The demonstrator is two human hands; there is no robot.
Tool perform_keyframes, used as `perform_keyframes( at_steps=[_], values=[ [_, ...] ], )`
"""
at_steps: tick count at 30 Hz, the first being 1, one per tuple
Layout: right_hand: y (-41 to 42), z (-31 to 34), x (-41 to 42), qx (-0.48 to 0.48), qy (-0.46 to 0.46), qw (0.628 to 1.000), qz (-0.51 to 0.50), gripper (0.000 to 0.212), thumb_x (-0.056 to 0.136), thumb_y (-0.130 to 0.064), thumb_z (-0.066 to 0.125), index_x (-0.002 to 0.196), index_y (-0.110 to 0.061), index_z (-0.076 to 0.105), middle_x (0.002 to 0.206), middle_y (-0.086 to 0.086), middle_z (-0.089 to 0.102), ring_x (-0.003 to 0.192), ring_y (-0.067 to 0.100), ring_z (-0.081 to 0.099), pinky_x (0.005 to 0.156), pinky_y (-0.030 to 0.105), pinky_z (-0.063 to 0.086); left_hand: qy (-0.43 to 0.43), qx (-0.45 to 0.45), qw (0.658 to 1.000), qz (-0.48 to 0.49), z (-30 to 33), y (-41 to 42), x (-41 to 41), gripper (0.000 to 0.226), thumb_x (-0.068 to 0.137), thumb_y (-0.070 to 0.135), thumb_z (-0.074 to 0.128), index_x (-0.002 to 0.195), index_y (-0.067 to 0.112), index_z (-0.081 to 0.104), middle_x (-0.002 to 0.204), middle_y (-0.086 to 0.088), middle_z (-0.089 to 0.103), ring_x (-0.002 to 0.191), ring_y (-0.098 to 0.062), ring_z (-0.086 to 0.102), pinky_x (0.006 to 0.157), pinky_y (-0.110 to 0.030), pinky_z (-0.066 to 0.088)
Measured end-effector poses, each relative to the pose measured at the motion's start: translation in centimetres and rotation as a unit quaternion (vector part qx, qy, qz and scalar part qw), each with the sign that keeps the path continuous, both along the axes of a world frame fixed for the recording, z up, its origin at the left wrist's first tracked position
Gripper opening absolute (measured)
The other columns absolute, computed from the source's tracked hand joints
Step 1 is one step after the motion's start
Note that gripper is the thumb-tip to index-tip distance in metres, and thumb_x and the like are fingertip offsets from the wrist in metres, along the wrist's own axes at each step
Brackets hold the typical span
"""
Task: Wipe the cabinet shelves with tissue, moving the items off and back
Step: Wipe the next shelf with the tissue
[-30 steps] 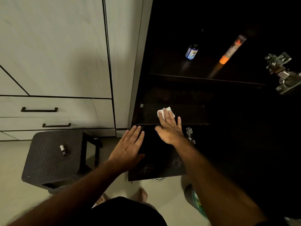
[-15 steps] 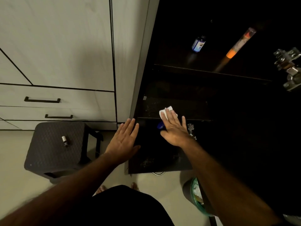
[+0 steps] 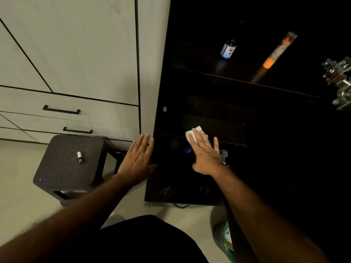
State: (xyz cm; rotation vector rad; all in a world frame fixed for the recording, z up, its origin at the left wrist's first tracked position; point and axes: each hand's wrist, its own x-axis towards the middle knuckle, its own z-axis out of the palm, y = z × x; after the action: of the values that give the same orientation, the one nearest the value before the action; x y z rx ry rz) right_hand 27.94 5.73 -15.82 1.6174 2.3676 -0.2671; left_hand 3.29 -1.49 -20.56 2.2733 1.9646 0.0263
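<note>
My right hand (image 3: pixel 206 151) lies flat with straight fingers on a white tissue (image 3: pixel 192 133), pressing it onto a lower shelf (image 3: pixel 224 130) of the dark open cabinet. My left hand (image 3: pixel 137 159) is open with fingers spread, at the cabinet's left front edge. On the upper shelf (image 3: pixel 247 80) stand a small blue-labelled bottle (image 3: pixel 228 49) and a tall clear tube with an orange base (image 3: pixel 279 52). A small blue thing (image 3: pixel 187 149) shows just below the tissue, mostly hidden by my hand.
A dark woven stool (image 3: pixel 70 164) stands left of the cabinet with a small white-capped vial (image 3: pixel 79 157) lying on it. Pale drawers with black handles (image 3: pixel 61 109) fill the left wall. Metal door hinges (image 3: pixel 339 82) jut out at right. A green-rimmed bin (image 3: pixel 226 240) sits by my right forearm.
The view has shifted slightly, and my right hand with the tissue has slid a little along the shelf. My left hand stays open near the cabinet edge.
</note>
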Motion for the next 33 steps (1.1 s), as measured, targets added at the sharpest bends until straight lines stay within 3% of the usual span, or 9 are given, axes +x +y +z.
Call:
perform_keyframes(
  at_steps=[6, 11, 14, 18, 22, 26, 30, 33],
  values=[
    [3.8, 1.5, -0.6, -0.064, -0.02, 0.993, -0.097, 0.113, 0.077, -0.028, 0.067, 0.152, -0.027, -0.018, 0.157, -0.001, -0.03, 0.144, 0.021, -0.029, 0.116, 0.056, -0.012, -0.004, 0.003, 1.0, 0.012, 0.5, 0.1, 0.1, 0.09, 0.096, 0.057, 0.041, 0.153, 0.011, -0.011, 0.159, -0.013, -0.017, 0.147, -0.029, -0.018, 0.12, -0.041, -0.006],
    [1.4, 0.8, -6.5, -0.04, 0.025, 0.998, -0.038, 0.114, 0.074, -0.023, 0.068, 0.152, -0.028, -0.015, 0.157, -0.002, -0.03, 0.143, 0.021, -0.03, 0.116, 0.056, -0.011, -0.033, -0.011, 0.999, 0.005, 1.1, 0.5, -0.3, 0.091, 0.095, 0.054, 0.044, 0.152, 0.012, -0.013, 0.16, -0.013, -0.017, 0.147, -0.027, -0.019, 0.122, -0.043, -0.003],
    [-0.4, 0.4, -5.5, -0.017, 0.016, 1.0, -0.003, 0.112, 0.074, -0.022, 0.066, 0.152, -0.032, -0.014, 0.158, -0.008, -0.028, 0.144, 0.014, -0.027, 0.116, 0.056, -0.011, -0.04, -0.013, 0.999, 0.001, 1.5, 0.9, -1.2, 0.091, 0.095, 0.055, 0.044, 0.149, 0.013, -0.018, 0.159, -0.012, -0.019, 0.146, -0.027, -0.021, 0.122, -0.043, -0.003],
    [0.5, 1.4, -2.8, -0.042, -0.022, 0.997, -0.059, 0.11, 0.077, -0.02, 0.065, 0.153, -0.03, -0.014, 0.158, -0.007, -0.028, 0.144, 0.013, -0.026, 0.116, 0.055, -0.013, -0.031, -0.022, 0.999, -0.008, 2.2, 1.2, -2.5, 0.091, 0.096, 0.056, 0.04, 0.147, 0.013, -0.021, 0.158, -0.012, -0.023, 0.146, -0.027, -0.023, 0.122, -0.043, -0.004],
    [2.5, 1.9, -6.9, -0.069, -0.017, 0.989, -0.129, 0.114, 0.077, -0.022, 0.067, 0.152, -0.026, -0.019, 0.157, 0.002, -0.032, 0.144, 0.024, -0.028, 0.117, 0.054, -0.012, -0.024, -0.017, 0.999, -0.03, 2.7, 1.5, -3.3, 0.089, 0.097, 0.055, 0.039, 0.145, 0.012, -0.023, 0.158, -0.014, -0.023, 0.145, -0.027, -0.023, 0.12, -0.041, -0.008],
    [0.6, 1.3, -11.4, -0.038, 0.016, 0.996, -0.079, 0.116, 0.074, -0.019, 0.068, 0.152, -0.027, -0.017, 0.157, 0.002, -0.031, 0.143, 0.024, -0.029, 0.117, 0.054, -0.011, -0.024, -0.026, 0.998, -0.053, 3.3, 2.1, -3.8, 0.089, 0.096, 0.054, 0.04, 0.142, 0.013, -0.025, 0.157, -0.013, -0.025, 0.145, -0.026, -0.024, 0.121, -0.042, -0.007],
    [-1.4, 1.1, -8.5, -0.005, -0.007, 0.999, -0.031, 0.112, 0.075, -0.018, 0.065, 0.152, -0.031, -0.015, 0.158, -0.006, -0.028, 0.145, 0.016, -0.026, 0.117, 0.054, -0.011, -0.026, -0.021, 0.997, -0.07, 3.8, 2.9, -4.5, 0.088, 0.096, 0.054, 0.038, 0.142, 0.013, -0.025, 0.155, -0.013, -0.026, 0.145, -0.027, -0.024, 0.12, -0.041, -0.008],
    [0.0, 1.8, -5.4, -0.021, -0.041, 0.994, -0.095, 0.111, 0.078, -0.018, 0.065, 0.152, -0.029, -0.017, 0.158, -0.004, -0.027, 0.145, 0.016, -0.025, 0.118, 0.054, -0.01, -0.032, -0.012, 0.996, -0.081, 3.9, 3.2, -5.2, 0.088, 0.096, 0.053, 0.04, 0.142, 0.013, -0.023, 0.158, -0.015, -0.021, 0.146, -0.028, -0.022, 0.12, -0.04, -0.009]
  ],
)
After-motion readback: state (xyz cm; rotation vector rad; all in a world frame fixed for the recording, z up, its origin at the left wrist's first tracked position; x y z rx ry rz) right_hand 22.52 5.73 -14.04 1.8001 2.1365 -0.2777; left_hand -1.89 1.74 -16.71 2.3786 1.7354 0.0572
